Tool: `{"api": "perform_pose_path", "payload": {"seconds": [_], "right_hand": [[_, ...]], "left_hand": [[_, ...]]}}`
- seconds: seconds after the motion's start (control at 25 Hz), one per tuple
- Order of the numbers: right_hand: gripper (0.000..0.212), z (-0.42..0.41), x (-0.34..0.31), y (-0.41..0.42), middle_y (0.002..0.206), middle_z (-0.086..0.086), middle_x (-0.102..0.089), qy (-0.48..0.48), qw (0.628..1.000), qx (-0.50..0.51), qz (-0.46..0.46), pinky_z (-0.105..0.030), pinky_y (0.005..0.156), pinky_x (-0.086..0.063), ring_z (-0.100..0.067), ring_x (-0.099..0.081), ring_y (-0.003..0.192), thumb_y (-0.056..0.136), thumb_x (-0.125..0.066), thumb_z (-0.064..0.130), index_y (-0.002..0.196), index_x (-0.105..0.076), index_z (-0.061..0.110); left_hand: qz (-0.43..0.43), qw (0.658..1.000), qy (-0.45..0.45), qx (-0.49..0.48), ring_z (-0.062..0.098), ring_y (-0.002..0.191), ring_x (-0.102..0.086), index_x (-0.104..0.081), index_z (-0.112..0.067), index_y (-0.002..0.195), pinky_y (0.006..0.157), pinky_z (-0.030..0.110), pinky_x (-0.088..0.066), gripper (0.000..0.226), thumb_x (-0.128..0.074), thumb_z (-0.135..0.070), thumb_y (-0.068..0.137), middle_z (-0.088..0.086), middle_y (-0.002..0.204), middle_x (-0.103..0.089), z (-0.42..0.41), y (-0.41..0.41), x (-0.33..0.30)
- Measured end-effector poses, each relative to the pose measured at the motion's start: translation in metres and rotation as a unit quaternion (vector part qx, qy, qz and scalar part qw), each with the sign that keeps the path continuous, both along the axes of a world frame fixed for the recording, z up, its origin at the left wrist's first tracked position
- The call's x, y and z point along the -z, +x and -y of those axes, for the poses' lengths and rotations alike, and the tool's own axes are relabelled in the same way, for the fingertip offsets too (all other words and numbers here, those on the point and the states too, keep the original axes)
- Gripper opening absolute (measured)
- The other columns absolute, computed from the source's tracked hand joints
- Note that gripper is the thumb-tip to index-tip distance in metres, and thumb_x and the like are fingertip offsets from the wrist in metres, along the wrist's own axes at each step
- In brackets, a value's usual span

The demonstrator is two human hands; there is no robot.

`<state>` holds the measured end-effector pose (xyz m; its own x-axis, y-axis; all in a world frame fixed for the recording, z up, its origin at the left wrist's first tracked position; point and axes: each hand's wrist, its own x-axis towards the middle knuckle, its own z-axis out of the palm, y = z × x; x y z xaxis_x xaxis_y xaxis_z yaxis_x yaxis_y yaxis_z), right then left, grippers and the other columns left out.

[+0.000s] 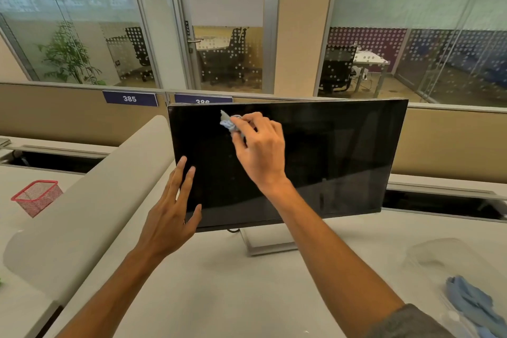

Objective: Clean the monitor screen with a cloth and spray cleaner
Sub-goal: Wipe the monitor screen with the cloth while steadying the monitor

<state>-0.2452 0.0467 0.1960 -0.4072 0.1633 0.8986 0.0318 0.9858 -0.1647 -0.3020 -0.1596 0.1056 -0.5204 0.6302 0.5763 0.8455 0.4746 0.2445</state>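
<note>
A black monitor (329,156) stands on the white desk, its screen dark and tilted slightly back. My right hand (260,148) is shut on a small crumpled light-blue cloth (230,123) and presses it against the upper left part of the screen. My left hand (175,206) rests flat against the monitor's lower left edge, fingers spread, thumb on the screen side. No spray cleaner bottle is in view.
A silver monitor stand (263,244) sits on the desk (233,296). A clear plastic tray (439,255) with more blue cloths (472,302) lies at the right. A red mesh basket (37,196) stands at the left beyond a curved beige divider (90,200). Partition panels run behind.
</note>
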Motion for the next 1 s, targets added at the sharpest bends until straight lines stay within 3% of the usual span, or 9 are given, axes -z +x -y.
{"api": "perform_pose_path", "payload": {"seconds": [0.12,0.28,0.56,0.8,1.0], "right_hand": [[0.025,-0.042,-0.005,0.020,0.102,-0.001,-0.065,0.020,0.999,0.046,0.006,-0.035,0.080,-0.045,-0.017,-0.060,0.091,0.087,-0.062,0.023,0.111,-0.068,0.018],[0.026,-0.087,-0.012,0.048,0.100,-0.003,-0.065,0.015,0.996,0.083,0.008,-0.032,0.081,-0.043,-0.018,-0.060,0.089,0.086,-0.064,0.021,0.111,-0.068,0.015],[0.029,-0.150,-0.012,0.088,0.106,-0.008,-0.066,-0.030,0.991,0.129,0.020,-0.033,0.083,-0.045,-0.020,-0.062,0.091,0.088,-0.064,0.019,0.115,-0.066,0.010],[0.026,-0.200,-0.011,0.122,0.104,-0.009,-0.067,-0.071,0.980,0.186,0.012,-0.030,0.076,-0.043,-0.024,-0.061,0.086,0.089,-0.063,0.020,0.113,-0.067,0.010],[0.028,-0.216,-0.006,0.137,0.107,-0.011,-0.067,-0.185,0.963,0.193,-0.025,-0.033,0.075,-0.052,-0.025,-0.063,0.089,0.089,-0.064,0.022,0.114,-0.065,0.009]], "left_hand": [[-0.021,1.000,-0.007,-0.007,0.021,0.128,-0.047,-0.015,-0.012,0.152,0.076,0.033,-0.057,0.080,-0.055,-0.031,0.085,0.005,0.163,-0.004,0.000,-0.001,0.000],[-0.046,0.998,-0.028,-0.027,0.026,0.149,-0.013,-0.015,-0.012,0.152,0.094,0.026,-0.039,0.075,-0.044,-0.038,0.088,0.005,0.163,-0.002,-0.001,-0.001,0.000],[-0.072,0.993,-0.064,-0.068,0.032,0.149,-0.010,-0.020,-0.012,0.151,0.107,0.042,-0.031,0.074,-0.039,-0.043,0.087,0.008,0.162,-0.009,0.001,-0.002,-0.001],[-0.072,0.992,-0.072,-0.073,0.030,0.149,-0.010,-0.017,-0.012,0.152,0.111,0.048,-0.032,0.075,-0.038,-0.044,0.087,0.008,0.163,-0.006,0.000,-0.001,0.000],[-0.061,0.993,-0.069,-0.068,0.030,0.149,-0.012,-0.016,-0.013,0.152,0.107,0.049,-0.038,0.075,-0.038,-0.044,0.087,0.008,0.163,-0.006,0.000,0.002,-0.002]]}}
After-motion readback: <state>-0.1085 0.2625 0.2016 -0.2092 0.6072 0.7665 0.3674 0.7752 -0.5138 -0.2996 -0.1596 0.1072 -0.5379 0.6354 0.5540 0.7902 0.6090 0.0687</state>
